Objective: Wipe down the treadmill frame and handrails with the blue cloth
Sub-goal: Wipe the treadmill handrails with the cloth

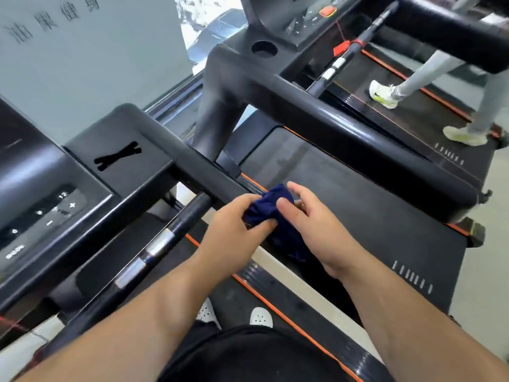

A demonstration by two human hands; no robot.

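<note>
Single head-worn view, angled steeply down, close over a treadmill handrail (220, 186)

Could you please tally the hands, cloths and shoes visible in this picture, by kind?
hands: 2, left hand and right hand
blue cloth: 1
white shoes: 4, wearer's left shoe, wearer's right shoe, walker's far shoe, walker's near shoe
total: 7

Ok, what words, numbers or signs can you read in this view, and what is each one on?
"健身": on the pale wall panel, the last two of four large characters; the first two are unclear.
"12", "+", "-": on the near treadmill's console keypad.
White label lower on that console: too blurred.
Far treadmill's console: markings too small.
</note>
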